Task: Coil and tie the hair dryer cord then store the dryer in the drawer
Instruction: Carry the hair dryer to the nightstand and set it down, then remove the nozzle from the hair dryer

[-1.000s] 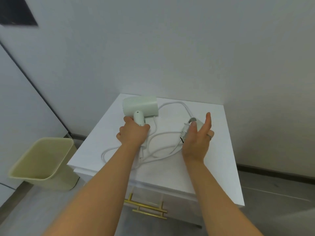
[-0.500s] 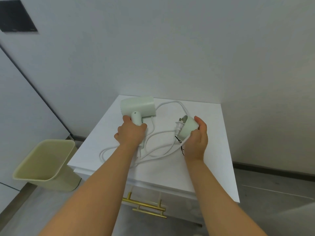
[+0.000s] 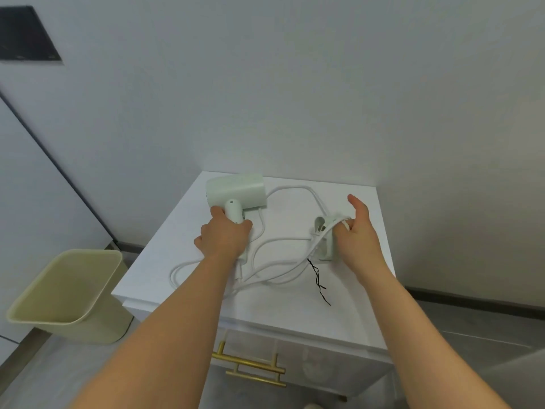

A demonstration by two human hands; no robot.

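A pale green hair dryer (image 3: 236,191) lies on the white cabinet top (image 3: 295,308), barrel towards the wall. My left hand (image 3: 224,239) is wrapped around its handle. Its white cord (image 3: 274,273) runs in loose loops across the top between my hands. My right hand (image 3: 358,236) holds a pale green cup-shaped piece (image 3: 326,246) together with the plug end of the cord (image 3: 320,230); the thumb sticks up and a strand of cord crosses the fingers. A thin black tie (image 3: 318,280) dangles from the cord below that hand. The drawer (image 3: 309,358) under the top is closed.
A gold bar handle (image 3: 250,369) sits on the drawer front. A beige waste bin (image 3: 65,290) stands on the floor to the left of the cabinet. White walls close in behind and to the right; a dark-edged panel runs along the left.
My right hand closed on the pale green piece and plug, then lifted them and turned; a cord strand now lies over its fingers and the black tie hangs lower. My left hand stayed on the handle.
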